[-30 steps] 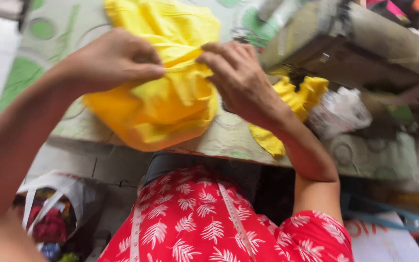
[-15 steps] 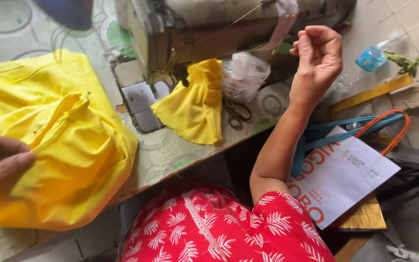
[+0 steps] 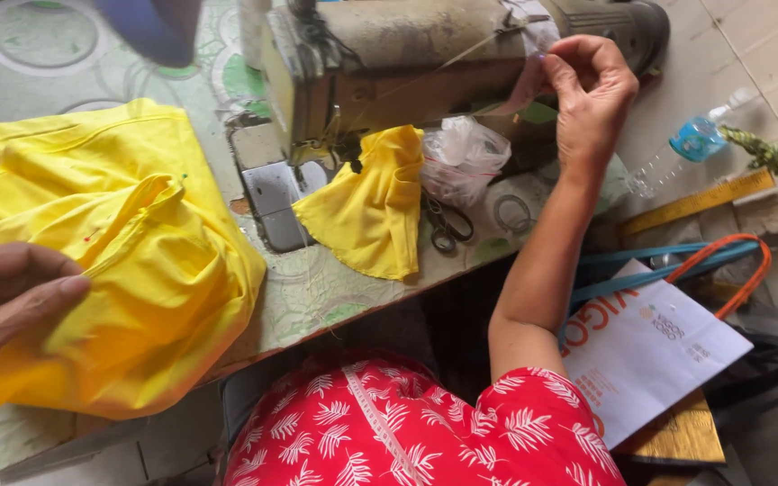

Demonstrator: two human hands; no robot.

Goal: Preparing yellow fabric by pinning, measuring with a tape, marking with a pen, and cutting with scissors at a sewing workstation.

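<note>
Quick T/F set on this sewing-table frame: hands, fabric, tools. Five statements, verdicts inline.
1. The left hand rests on the big yellow fabric. True.
2. The right hand grips the scissors. False: it is raised by the sewing machine, fingers pinched near the thread; the scissors lie on the table.
3. A smaller yellow piece lies beside the machine's needle area. True.
4. The paper bag sits on the tabletop. False: it is down beside the table, by the right arm.
5. The plastic bottle is red. False: clear with a blue cap.
</note>
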